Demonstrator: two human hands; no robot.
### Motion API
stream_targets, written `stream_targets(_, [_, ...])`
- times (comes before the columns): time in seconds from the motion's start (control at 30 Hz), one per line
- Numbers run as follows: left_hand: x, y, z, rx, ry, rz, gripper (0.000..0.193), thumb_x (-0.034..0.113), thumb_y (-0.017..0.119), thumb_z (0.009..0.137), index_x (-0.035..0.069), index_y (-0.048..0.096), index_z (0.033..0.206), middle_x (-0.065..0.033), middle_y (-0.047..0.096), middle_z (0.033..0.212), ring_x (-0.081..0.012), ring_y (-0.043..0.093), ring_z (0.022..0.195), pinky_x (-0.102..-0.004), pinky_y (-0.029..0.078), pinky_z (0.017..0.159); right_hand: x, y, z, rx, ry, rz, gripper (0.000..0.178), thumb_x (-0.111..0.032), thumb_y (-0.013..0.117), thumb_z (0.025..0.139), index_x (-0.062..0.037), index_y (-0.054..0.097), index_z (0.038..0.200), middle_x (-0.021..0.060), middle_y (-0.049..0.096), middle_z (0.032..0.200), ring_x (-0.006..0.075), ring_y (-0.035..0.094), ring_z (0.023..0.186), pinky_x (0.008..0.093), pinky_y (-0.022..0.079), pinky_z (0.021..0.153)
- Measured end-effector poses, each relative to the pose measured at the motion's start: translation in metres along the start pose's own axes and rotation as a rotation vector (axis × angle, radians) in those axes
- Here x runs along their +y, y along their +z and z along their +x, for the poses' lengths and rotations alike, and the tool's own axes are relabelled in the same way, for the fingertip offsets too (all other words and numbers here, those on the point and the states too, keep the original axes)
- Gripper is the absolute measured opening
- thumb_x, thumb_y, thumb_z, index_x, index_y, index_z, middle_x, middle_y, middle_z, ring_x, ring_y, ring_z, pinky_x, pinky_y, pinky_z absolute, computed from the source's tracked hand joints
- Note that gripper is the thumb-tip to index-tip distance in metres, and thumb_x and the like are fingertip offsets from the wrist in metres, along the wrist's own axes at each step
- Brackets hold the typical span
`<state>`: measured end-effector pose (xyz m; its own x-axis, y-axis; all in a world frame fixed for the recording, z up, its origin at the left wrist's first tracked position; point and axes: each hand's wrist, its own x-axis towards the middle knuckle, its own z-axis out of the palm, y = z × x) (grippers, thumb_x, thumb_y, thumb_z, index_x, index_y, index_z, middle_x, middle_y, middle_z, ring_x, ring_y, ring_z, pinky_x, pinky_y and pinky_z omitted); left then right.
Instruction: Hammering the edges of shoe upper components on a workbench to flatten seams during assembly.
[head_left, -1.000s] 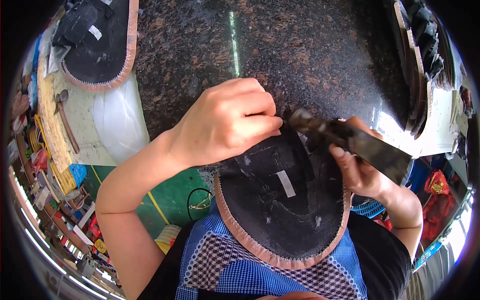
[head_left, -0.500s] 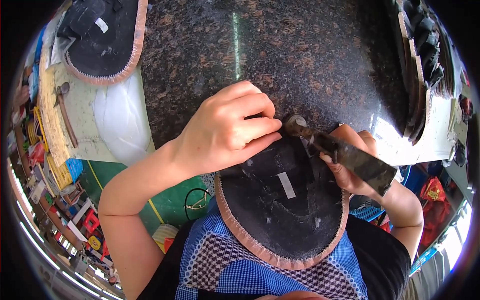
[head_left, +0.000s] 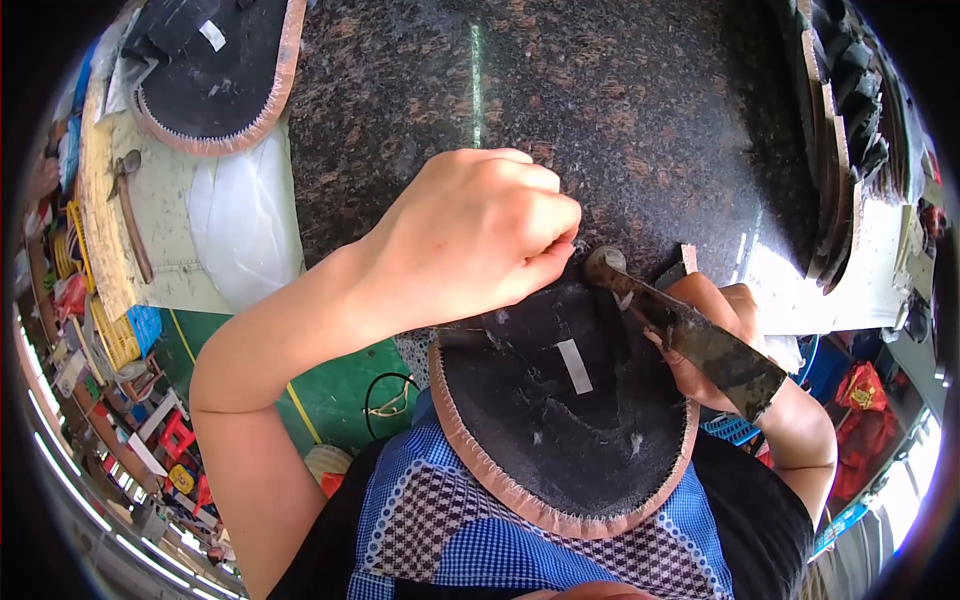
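Note:
A black rounded piece with a pinkish-tan, zigzag-stitched rim and a small white label lies against my apron, its far part on the dark stone table. Over its far left edge, my left hand is closed, thumb and fingers curled together. What those fingers pinch is hidden. My right hand grips a worn metal hammer with a round face and a broad flat end. The round face is close to my left fingertips, at the piece's far edge. The hammer's handle is hidden by my hand.
A similar black piece lies at the far left beside white wrapping. Another hammer rests on the pale side board. Stacked black pieces stand at the right edge of the stone tabletop.
My left hand has rolled over, its fingers curling in more tightly and moving slightly right. The hammer has shifted a little and tilted more steeply. The black piece stays in place.

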<state>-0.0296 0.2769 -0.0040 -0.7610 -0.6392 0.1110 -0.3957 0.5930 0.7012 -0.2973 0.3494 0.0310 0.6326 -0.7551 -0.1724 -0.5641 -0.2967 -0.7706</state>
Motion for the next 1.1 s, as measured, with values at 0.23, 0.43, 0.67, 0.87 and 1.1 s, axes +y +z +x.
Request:
stream_targets(0.23, [-0.001,0.014,-0.010,0.153,0.042,0.068,0.014,0.009,0.079,0.070,0.006,0.068,0.079,-0.0030,0.061,0.076,-0.0214,0.058,0.067,-0.0326,0.048,0.057,0.005,0.007,-0.001,0.052,-0.030,0.045,0.013,-0.017,0.066,0.090,-0.0034,0.066,0.091,0.0106,0.060,0.081,0.0282,0.058,0.051,0.0362,0.041,0.046])
stream_targets(0.43, [-0.002,0.017,-0.019,0.238,0.132,-0.050,0.020,0.004,0.082,0.068,0.003,0.073,0.086,-0.0043,0.062,0.079,-0.0220,0.060,0.071,-0.0327,0.050,0.060,-0.003,-0.006,0.011,0.180,0.062,0.141,0.013,-0.013,0.070,0.091,-0.0034,0.063,0.096,0.0052,0.058,0.070,0.0174,0.055,0.047,0.0326,0.038,0.044])
stream_targets(0.67, [0.025,0.021,-0.026,0.185,0.098,0.246,0.024,0.004,0.068,0.066,-0.003,0.070,0.088,-0.0088,0.061,0.086,-0.0236,0.062,0.076,-0.0322,0.055,0.065,0.003,-0.008,0.027,0.070,-0.059,0.052,0.019,-0.010,0.072,0.085,-0.0024,0.060,0.099,0.0027,0.056,0.061,0.0160,0.062,0.052,0.0304,0.046,0.047])
stream_targets(0.87, [0.002,0.006,-0.025,0.232,0.035,0.005,0.025,0.008,0.084,0.064,0.005,0.073,0.087,-0.0032,0.062,0.082,-0.0224,0.060,0.077,-0.0334,0.049,0.066,-0.002,-0.010,0.030,0.058,-0.082,-0.032,0.016,-0.006,0.072,0.083,-0.0043,0.061,0.094,0.0057,0.056,0.068,0.0217,0.063,0.051,0.0329,0.046,0.044])
stream_targets(1.1, [0.013,0.022,-0.033,0.273,0.043,0.051,0.022,0.004,0.082,0.067,0.004,0.073,0.087,-0.0037,0.063,0.083,-0.0242,0.062,0.081,-0.0344,0.053,0.069,-0.012,-0.037,0.021,0.141,-0.015,0.164,0.024,-0.011,0.052,0.098,0.0103,0.048,0.109,0.0048,0.055,0.083,0.0101,0.050,0.069,0.0233,0.041,0.064])
